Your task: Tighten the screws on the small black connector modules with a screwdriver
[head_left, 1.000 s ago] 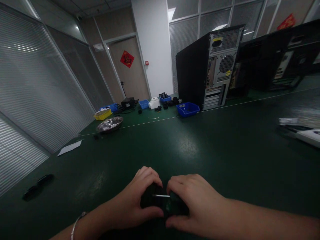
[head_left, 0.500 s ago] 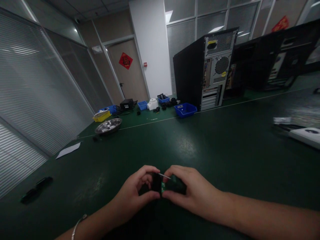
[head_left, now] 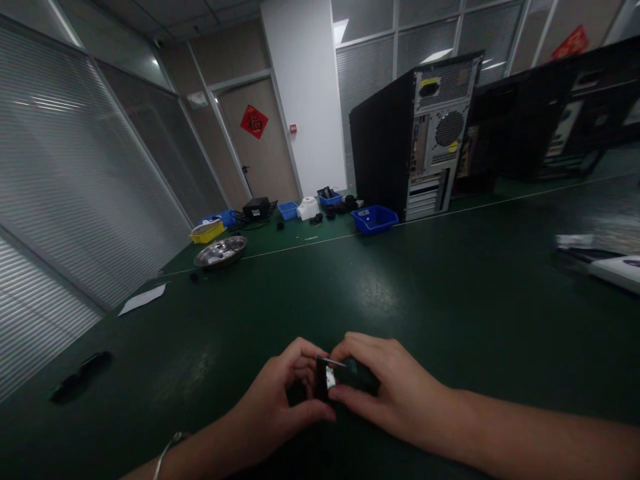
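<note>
Right grip (head_left: pixel 393 375) around thin-shafted tool (head_left: pixel 362 375)

Beyond the hands (head_left: pixel 277 397) (head_left: pixel 390 373), on the table (head_left: pixel 280 303): bowl (head_left: pixel 224 263) left, tray (head_left: pixel 379 228) right, computer tower (head_left: pixel 383 147) right of the tray

Both arms are left bare in view: the left forearm (head_left: pixel 210 437) is slanted up from the bottom edge, and the right forearm (head_left: pixel 525 427) is stretched in from the right. The left hand (head_left: pixel 273 393) is turned inward, its index finger (head_left: pixel 309 348) extended across, the other fingers curled beneath, and the left thumb (head_left: pixel 311 412) pointed rightward. The right hand (head_left: pixel 400 373) is held back upward, closed in a grip between curved fingers and the right thumb (head_left: pixel 357 402). The two hands' fingertips are held near each other.
</note>
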Available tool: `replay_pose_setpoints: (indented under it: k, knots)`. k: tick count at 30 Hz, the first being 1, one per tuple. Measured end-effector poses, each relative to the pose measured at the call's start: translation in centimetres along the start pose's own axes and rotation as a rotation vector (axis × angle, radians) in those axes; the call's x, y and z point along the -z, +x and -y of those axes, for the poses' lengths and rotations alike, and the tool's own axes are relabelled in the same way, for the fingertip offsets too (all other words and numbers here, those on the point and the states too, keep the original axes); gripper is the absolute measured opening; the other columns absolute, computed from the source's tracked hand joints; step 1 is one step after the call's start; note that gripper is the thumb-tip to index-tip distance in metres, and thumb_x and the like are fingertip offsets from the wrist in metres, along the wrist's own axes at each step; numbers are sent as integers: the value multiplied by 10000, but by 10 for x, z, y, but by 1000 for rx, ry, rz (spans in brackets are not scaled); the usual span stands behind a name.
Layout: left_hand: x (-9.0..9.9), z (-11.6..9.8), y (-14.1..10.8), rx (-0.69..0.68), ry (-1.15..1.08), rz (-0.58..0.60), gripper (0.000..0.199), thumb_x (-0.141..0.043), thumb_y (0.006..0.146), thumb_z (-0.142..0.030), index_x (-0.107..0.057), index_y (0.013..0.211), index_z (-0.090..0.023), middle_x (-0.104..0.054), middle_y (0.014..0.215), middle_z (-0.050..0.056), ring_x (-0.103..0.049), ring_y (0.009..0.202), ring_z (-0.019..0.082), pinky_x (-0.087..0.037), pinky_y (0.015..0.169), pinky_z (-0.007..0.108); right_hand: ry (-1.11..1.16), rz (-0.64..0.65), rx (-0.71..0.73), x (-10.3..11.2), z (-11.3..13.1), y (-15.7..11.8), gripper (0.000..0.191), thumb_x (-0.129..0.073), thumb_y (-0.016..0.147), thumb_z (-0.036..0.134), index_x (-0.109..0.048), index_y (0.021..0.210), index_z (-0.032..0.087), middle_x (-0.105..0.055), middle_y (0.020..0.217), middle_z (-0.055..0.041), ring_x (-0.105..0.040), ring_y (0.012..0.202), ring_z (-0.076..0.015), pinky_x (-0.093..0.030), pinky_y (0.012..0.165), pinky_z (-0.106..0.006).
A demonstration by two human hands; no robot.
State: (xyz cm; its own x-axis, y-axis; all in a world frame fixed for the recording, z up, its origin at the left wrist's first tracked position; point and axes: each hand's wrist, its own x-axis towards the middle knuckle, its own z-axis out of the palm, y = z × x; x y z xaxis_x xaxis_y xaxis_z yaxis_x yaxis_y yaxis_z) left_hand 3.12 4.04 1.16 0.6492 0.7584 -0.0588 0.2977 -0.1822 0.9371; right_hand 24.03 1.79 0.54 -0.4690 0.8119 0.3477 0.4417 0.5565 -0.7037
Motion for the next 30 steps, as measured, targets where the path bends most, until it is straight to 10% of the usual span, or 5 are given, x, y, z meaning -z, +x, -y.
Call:
replay_pose_setpoints:
  k: [23, 30]
  knots:
    - [-8, -7, 0, -12, -8, -25, 337, -780, 720, -162, -550, 967, -170, -681, 833, 1, -584, 733, 138, -442, 688, 263, 14, -9, 60, -3, -2, -2, 185, -743, 793, 254, -641, 928, 179, -670, 849, -6, -630, 742, -142, -447, 650, -219]
    - [-10, 3, 0, -10, -301, -11, 350, -706, 792, -96, -511, 1069, -185, -668, 923, 21, -616, 833, 147, -459, 763, 285, -7, 3, 116, -1, -1, -2, 184, -616, 877, 217, -637, 1055, 176, -680, 893, -35, -633, 762, -148, -455, 667, -231]
